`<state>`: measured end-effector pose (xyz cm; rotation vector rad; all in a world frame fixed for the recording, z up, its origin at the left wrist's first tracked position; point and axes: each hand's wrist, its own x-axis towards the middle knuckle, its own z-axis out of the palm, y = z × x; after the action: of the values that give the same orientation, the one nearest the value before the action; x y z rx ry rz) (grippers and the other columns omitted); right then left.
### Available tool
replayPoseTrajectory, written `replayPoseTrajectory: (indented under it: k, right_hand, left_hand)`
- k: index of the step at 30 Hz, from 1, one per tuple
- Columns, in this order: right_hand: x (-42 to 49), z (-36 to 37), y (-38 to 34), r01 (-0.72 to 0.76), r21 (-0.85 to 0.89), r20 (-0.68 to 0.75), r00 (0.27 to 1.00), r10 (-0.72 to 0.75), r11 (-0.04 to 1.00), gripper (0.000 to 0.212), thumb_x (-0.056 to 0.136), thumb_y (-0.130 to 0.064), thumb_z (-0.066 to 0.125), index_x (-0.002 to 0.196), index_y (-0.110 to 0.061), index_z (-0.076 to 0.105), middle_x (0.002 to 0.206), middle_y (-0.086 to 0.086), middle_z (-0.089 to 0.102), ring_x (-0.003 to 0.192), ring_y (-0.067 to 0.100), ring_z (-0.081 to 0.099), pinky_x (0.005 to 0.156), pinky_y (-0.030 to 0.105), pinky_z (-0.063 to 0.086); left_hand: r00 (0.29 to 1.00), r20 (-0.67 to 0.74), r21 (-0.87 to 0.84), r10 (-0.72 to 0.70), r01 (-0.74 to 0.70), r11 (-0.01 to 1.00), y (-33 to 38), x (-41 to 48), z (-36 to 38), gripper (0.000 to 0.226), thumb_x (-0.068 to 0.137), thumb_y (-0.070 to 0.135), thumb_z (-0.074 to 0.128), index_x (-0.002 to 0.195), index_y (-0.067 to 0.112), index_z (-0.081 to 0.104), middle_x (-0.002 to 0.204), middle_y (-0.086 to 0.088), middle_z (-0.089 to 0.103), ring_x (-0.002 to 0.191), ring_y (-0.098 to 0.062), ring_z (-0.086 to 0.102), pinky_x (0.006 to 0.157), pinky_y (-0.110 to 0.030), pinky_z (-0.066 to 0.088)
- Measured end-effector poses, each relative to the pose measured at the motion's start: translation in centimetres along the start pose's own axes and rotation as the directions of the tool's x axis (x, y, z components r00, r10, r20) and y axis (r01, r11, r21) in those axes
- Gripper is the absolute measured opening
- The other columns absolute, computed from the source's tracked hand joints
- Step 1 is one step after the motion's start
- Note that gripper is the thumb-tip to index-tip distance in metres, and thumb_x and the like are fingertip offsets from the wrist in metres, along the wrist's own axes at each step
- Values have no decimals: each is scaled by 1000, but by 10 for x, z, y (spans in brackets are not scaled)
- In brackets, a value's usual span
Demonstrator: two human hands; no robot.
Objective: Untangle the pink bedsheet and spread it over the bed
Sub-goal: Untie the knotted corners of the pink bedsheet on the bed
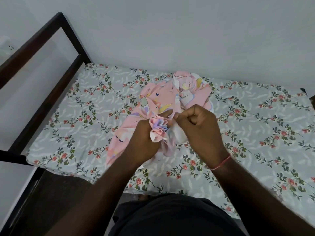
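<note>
Dark bed frame (pixel 51 79) at left, against the wall. Left hand (pixel 144 142), grip closed on a bunched knot of the pink bedsheet (pixel 163 97), heaped mid-bed (pixel 68 133) on the floral cover. Right hand (pixel 199 126), grip pinching the same sheet, red thread (pixel 221 161) at the wrist.

One bed, two sheets, two hands

One bed (pixel 51 92) with a dark frame, one floral sheet (pixel 255 133) on it, and one bunched pink sheet (pixel 163 96) on top; two hands, the left hand (pixel 144 142) and the right hand (pixel 201 126), both closed on the pink sheet; one red thread (pixel 221 161) on the right wrist; one wall socket (pixel 10 47)
</note>
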<state>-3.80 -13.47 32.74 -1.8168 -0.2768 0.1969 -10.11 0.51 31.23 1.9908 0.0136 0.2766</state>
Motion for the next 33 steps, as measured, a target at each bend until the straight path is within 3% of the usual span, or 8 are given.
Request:
replayPoseTrajectory:
  k: [6,11,15,20,23,26,29,33]
  right_hand:
    - [-9,3,-4,134,81,408,900,-156,988,26,93,5,51,107,-8,69,101,0,74,96,12,68,86,28,53]
    - [7,-6,20,153,-120,523,850,-69,981,17,90,-16,61,101,-19,49,64,12,63,52,17,50,52,25,37]
    - [47,-18,74,438,-583,679,725,115,684,18,92,-36,57,84,-20,56,70,-2,58,67,14,53,60,27,31]
    - [83,-55,161,265,-908,355,899,258,325,30,99,-36,41,106,-13,60,100,13,68,91,30,64,77,34,49]
    - [78,-57,178,74,-916,233,898,373,393,28,98,-31,43,103,-10,61,103,15,68,88,29,63,79,35,48]
    - [56,-41,166,51,-815,373,809,454,578,36,90,-34,59,121,-16,56,114,7,66,95,22,61,85,30,46]
    - [30,-11,122,31,-437,514,829,221,899,61,75,-43,75,128,-33,49,122,-12,59,109,6,55,91,23,42]
    - [14,21,80,148,-182,479,877,-44,972,14,85,-25,68,92,-13,67,81,-1,69,73,3,60,70,30,47]
  left_hand:
    - [977,213,-218,-7,55,974,-5,4,-7,45,90,-7,38,88,30,64,72,19,60,67,10,54,65,-5,42]
    - [995,-31,237,93,-83,968,-21,4,-13,29,79,31,51,74,8,69,68,1,67,62,-13,61,58,-32,48]
    - [968,-245,204,52,-1,979,-30,6,-31,25,80,27,56,87,10,73,69,5,70,68,-12,65,62,-33,52]
    - [938,-341,262,54,40,964,-37,2,-41,19,82,23,54,92,18,69,76,39,60,72,18,57,62,-2,40]
    - [948,-318,230,24,52,972,-39,-1,-30,22,80,23,56,95,16,70,74,36,61,75,19,58,65,-1,41]
    - [969,-246,179,0,46,983,-45,-5,-17,26,77,24,58,96,11,71,82,18,64,78,18,58,70,-3,44]
    - [995,-94,116,-34,45,992,-43,-6,-9,23,76,21,63,97,17,70,84,17,66,80,11,62,74,-5,45]
    - [998,-42,76,-48,51,996,-38,-7,-7,25,76,28,63,96,16,71,85,17,66,81,12,62,74,-4,44]
